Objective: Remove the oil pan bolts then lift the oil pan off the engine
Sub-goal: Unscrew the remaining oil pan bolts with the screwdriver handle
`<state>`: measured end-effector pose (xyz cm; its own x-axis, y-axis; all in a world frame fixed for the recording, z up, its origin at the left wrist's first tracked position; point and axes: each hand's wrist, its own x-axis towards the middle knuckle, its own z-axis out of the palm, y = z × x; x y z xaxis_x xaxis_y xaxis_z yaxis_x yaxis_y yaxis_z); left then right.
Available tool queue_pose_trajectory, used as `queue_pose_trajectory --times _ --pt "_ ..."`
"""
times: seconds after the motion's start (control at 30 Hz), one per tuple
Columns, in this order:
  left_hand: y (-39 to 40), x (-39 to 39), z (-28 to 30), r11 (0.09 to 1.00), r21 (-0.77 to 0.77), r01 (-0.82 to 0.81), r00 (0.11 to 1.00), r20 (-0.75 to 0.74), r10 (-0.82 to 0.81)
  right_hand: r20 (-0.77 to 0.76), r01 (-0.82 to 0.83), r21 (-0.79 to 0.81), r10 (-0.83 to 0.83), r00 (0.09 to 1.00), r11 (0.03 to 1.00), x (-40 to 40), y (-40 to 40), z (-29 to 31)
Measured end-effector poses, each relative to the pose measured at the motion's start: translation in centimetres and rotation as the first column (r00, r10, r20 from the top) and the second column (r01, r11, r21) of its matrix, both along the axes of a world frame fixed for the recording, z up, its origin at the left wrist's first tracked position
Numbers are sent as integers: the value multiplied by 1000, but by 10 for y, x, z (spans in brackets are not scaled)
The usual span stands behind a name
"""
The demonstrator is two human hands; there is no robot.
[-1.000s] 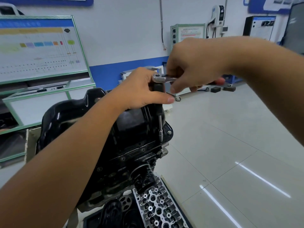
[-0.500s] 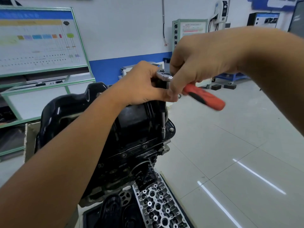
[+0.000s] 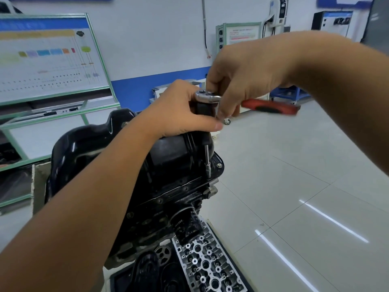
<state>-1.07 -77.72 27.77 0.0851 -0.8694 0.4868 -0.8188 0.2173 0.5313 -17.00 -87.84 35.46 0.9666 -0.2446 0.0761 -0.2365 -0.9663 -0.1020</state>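
1. The engine stood below both hands, its black oil pan on top, not yet lifted.
2. The left hand curled round the black upper extension just under the ratchet head, steadying it.
3. The right hand gripped the ratchet near its head; the red handle had swung from near that hand's palm out to its right, a loosening stroke, I judged.
4. The socket sat on a flange bolt beneath the hands; another bolt remained beside it.

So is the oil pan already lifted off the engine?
No, the black oil pan sits on the engine, with the socket down on a flange bolt.
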Motion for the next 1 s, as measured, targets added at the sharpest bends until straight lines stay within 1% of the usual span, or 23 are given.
queue_pose_trajectory --times 0.03,0.1,0.17,0.23,0.3,0.37,0.4,0.43,0.53,0.6,0.63,0.7,0.77,0.83,0.9,1.0 --pt "0 2 0 1000 13 -8 1000 12 8 55 8 -54 -5 998 999 2 -2 -2" --pt "-1 5 0 999 32 -19 1000 22 18 180 57 -251 -11 984 966 6 -5 -10" --pt "-3 6 -1 999 18 -28 999 23 27 233 70 -333 10 972 940 7 -4 -14" --pt "-5 4 -4 1000 -9 -25 1000 -8 25 191 58 -319 4 982 946 4 -2 -14" --pt "-5 3 -4 1000 -27 -14 998 -54 13 116 40 -197 -17 993 980 -1 2 -7" --pt "-3 2 -3 999 -33 9 999 -43 -10 59 16 -57 -13 998 998 -5 4 -2" --pt "-2 2 -1 1000 -22 11 1000 -26 -12 48 14 -21 -13 999 1000 -5 4 -2" --pt "-1 3 -1 1000 -7 7 1000 -12 -7 69 17 -46 -14 997 999 -3 3 -4" --pt "1 6 -1 999 27 -27 1000 1 27 209 55 -242 -3 978 969 3 0 -13" --pt "-1 5 0 999 26 -35 999 -8 35 227 63 -292 5 974 954 4 1 -15" --pt "-2 3 -1 1000 14 -28 999 -18 28 203 73 -276 -17 979 958 3 2 -14" --pt "-2 0 -1 1000 -7 -17 999 -49 17 123 78 -180 -56 991 981 0 4 -8" --pt "-2 0 -2 999 -22 26 999 -41 -26 64 62 -102 -56 996 993 -2 5 -3" --pt "-1 1 -2 999 2 49 998 -42 -49 45 44 -55 -41 998 998 -2 6 -2" --pt "0 2 0 999 25 23 999 -35 -22 118 46 -103 -34 992 994 1 6 -6" --pt "-1 2 -1 1000 15 13 999 -44 -12 217 55 -237 -2 976 970 3 8 -12"
